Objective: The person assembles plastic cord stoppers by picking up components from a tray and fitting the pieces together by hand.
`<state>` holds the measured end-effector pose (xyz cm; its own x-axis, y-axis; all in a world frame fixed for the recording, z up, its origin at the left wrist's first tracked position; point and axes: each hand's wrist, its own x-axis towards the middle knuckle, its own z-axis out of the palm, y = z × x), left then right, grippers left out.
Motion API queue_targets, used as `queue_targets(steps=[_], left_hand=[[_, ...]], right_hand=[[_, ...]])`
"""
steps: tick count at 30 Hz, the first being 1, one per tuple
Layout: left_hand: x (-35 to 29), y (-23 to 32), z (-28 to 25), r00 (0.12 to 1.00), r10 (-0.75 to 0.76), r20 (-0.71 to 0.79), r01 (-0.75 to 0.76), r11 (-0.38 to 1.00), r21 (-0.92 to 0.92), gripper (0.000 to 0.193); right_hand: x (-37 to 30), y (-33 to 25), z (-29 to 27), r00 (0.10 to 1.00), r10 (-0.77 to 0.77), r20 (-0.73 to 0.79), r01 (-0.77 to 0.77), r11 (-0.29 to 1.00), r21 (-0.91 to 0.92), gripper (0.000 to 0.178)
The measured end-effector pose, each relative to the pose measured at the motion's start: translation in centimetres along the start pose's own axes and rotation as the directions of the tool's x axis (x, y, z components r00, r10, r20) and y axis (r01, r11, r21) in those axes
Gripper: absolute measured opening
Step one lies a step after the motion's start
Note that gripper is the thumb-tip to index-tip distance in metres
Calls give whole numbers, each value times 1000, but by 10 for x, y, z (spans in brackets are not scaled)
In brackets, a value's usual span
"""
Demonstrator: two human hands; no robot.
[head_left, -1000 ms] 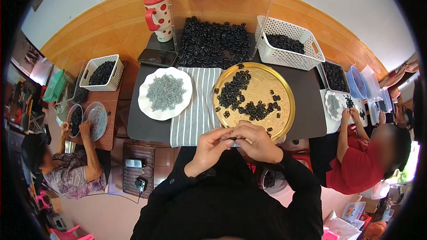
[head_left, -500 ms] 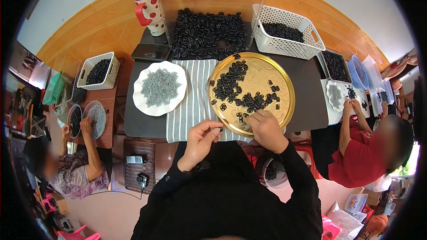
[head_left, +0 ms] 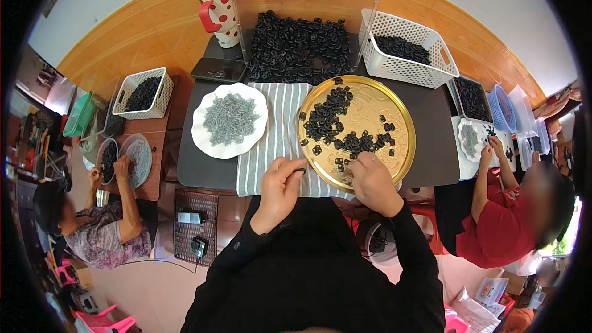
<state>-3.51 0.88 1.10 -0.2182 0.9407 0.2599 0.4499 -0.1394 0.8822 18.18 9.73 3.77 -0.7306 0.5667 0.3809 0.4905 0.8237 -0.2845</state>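
Observation:
Between my left hand's (head_left: 279, 195) thumb and forefinger is a small black plastic piece (head_left: 301, 171), held just off the near left rim of a round gold tray (head_left: 401, 142). My right hand (head_left: 372, 186) is over the tray's near edge, its fingers curled together and pointing down. Something pale shows at those fingertips, too small to name. Black plastic pieces (head_left: 322, 122) lie loosely grouped across the tray's left and middle. Left of it, a white scalloped plate (head_left: 199, 129) carries a heap of small grey, spring-like parts (head_left: 231, 118).
A striped cloth (head_left: 262, 172) lies partly under the tray. Behind stand a clear bin of black pieces (head_left: 299, 49), a white perforated basket (head_left: 410, 68), a phone (head_left: 217, 69) and a dotted tumbler (head_left: 225, 18). One person (head_left: 111, 228) works at left, another (head_left: 505, 216) at right.
The whole view has shifted slightly, so the table appears further right. My left hand still pinches the black piece, its fingers slightly turned. My right hand stays at the tray's near edge.

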Motion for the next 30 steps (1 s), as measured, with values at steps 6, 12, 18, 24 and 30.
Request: queue_targets(steps=[6,12,18,24,30], left_hand=[[1,-11,5,988,-151,25,144,862,-487,26],[9,7,4,996,77,-45,-65,974,218,21],[7,23,21,961,270,-55,-260,955,141,26],[5,37,45,970,242,38,-239,968,-71,17],[14,19,45,985,167,-48,-169,985,-44,16]], right_hand=[[-9,3,7,937,349,-30,-261,752,605,11],[-21,4,18,812,568,135,-383,344,858,7],[-21,-8,20,768,619,165,-319,146,937,8],[-18,-21,20,791,601,116,-266,168,949,8],[-21,-8,22,806,590,-40,-308,477,823,10]])
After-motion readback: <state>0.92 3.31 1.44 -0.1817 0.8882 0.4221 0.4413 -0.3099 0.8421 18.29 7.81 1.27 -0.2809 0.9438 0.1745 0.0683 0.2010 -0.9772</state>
